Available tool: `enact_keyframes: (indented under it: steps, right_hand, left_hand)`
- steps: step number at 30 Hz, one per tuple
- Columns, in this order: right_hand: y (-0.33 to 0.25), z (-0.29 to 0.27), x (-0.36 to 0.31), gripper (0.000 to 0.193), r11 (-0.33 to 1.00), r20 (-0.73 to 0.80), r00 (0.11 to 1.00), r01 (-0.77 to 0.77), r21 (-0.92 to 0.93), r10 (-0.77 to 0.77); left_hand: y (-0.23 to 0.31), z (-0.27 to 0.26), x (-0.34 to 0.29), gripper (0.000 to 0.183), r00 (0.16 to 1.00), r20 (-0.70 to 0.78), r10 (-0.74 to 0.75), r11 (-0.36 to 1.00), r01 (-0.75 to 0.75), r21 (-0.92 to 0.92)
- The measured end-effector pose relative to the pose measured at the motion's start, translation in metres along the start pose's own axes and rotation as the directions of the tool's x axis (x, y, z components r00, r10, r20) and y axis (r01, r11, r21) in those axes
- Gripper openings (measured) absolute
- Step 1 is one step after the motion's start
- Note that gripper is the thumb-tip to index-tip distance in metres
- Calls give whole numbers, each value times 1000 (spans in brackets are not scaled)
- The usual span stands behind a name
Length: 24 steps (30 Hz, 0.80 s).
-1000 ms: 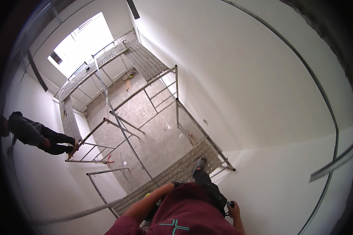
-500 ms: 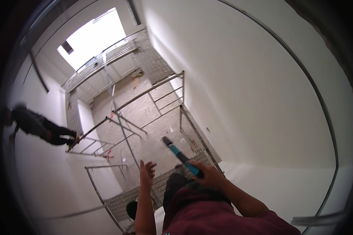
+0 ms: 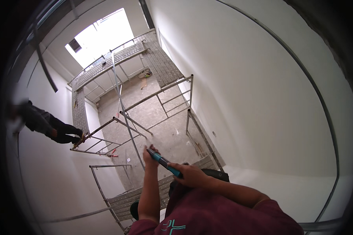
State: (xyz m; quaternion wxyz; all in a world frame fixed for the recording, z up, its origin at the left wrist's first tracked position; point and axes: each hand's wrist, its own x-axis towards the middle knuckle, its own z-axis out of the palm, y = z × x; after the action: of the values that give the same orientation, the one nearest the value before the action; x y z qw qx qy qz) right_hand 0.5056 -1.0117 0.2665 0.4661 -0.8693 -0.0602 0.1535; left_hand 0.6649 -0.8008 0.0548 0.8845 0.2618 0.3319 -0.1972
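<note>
A teal-and-black, stick-shaped tool (image 3: 165, 163) slants across in front of my body; its exact kind is not clear. My right hand (image 3: 190, 176) is wrapped round its near end, close to my waist. At the far black end, my left hand (image 3: 150, 156) has its fingers curled about the tip, partly hiding it. Below both hands lies the perforated metal scaffold platform (image 3: 137, 199).
Scaffold frames (image 3: 117, 150) and a long slanting metal bar (image 3: 125, 117) stand ahead over a concrete floor (image 3: 141, 96). White walls (image 3: 258, 102) rise on the right. Another person (image 3: 51, 123) stands on scaffolding at the left. Raised planks (image 3: 160, 62) run toward a bright window (image 3: 102, 35).
My left hand has gone from open and apart to closing on the tool's far end. The tool has moved left and nearer my body in my right hand.
</note>
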Motion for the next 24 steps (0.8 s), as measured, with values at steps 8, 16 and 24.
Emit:
enact_keyframes:
  steps: [8,16,24]
  right_hand:
    - [18,-37,-6,74,992,229,971,89,-91,-66]
    - [84,-295,-14,58,731,-636,740,-306,-610,-221]
    - [114,-632,57,54,277,-670,387,-694,-664,-634]
  left_hand:
    - [33,35,-20,43,989,121,80,997,-81,2]
    - [111,83,-23,38,895,82,438,884,-445,140]
    - [79,239,22,39,855,232,463,749,-518,414]
